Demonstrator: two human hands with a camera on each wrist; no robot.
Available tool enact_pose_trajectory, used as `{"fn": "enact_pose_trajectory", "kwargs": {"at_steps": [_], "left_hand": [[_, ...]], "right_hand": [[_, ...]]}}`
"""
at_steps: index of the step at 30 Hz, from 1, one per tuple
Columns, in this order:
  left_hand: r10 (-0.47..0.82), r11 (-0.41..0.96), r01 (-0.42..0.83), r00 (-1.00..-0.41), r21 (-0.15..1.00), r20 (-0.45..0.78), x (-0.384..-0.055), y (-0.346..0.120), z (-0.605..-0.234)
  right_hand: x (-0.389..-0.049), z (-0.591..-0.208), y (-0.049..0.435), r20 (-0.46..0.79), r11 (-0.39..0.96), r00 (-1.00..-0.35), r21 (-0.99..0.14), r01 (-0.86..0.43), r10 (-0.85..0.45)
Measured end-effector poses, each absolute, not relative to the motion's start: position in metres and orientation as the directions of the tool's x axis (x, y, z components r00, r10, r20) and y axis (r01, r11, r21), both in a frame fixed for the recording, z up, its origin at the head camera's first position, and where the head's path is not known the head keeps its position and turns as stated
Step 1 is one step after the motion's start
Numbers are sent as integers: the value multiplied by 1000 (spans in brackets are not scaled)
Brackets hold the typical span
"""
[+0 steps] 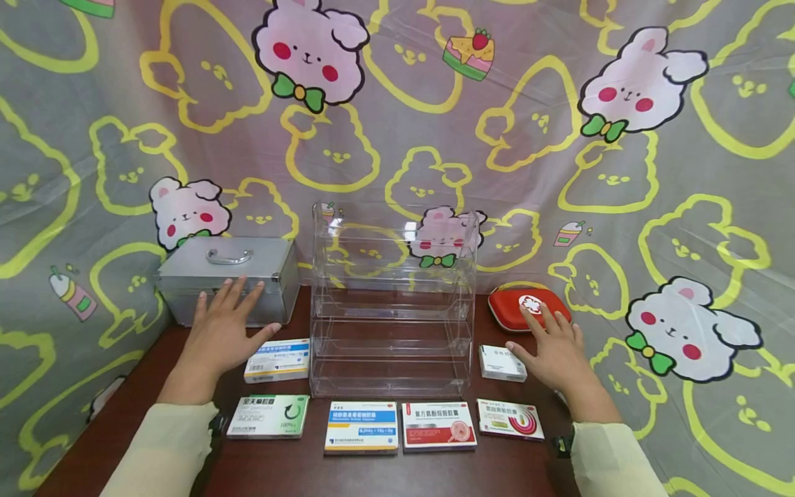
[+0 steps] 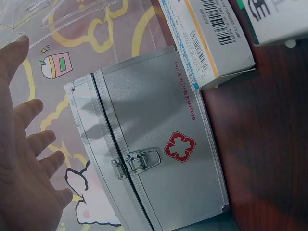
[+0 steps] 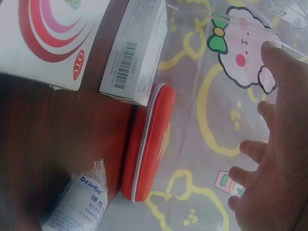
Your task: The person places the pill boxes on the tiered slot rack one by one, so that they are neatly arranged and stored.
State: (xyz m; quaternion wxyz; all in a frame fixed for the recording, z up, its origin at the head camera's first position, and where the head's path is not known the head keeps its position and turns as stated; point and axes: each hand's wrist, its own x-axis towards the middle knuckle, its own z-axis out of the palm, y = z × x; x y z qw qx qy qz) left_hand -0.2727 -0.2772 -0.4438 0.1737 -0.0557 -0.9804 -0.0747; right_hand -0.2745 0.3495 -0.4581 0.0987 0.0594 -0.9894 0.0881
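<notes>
With fingers spread, my left hand hovers in front of a silver first-aid case, nothing in its grasp. Its latch and red cross badge show in the left wrist view. A blue-and-white medicine box lies beside that hand, and a green-and-white one lies nearer. My right hand, also spread and holding nothing, overlaps the red zip pouch in the head view. By its thumb sits a small white box. A white box with pink-red arcs lies closer to me.
A clear tiered acrylic rack stands mid-table between the hands. Before it lie a blue-white-yellow medicine box and a red-and-white one. The right wrist view shows a wrapped elastic bandage roll. A patterned curtain hangs behind.
</notes>
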Motion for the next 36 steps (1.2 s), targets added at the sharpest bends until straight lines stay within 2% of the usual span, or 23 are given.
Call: {"fn": "enact_pose_trajectory", "kwargs": {"at_steps": [11, 19, 32, 36], "left_hand": [[88, 978, 147, -935, 151, 343, -270, -280, -439], [78, 958, 154, -952, 243, 296, -262, -282, -444], [100, 904, 129, -991, 408, 93, -263, -306, -475], [117, 886, 120, -993, 449, 34, -267, -315, -487]], "right_hand": [[-272, -451, 350, 205, 976, -973, -170, -138, -102], [-266, -441, 334, 241, 929, -965, -325, -179, -101], [-263, -441, 301, 329, 840, -939, -479, -254, -96], [-267, -445, 292, 339, 756, -936, -586, -292, -98]]}}
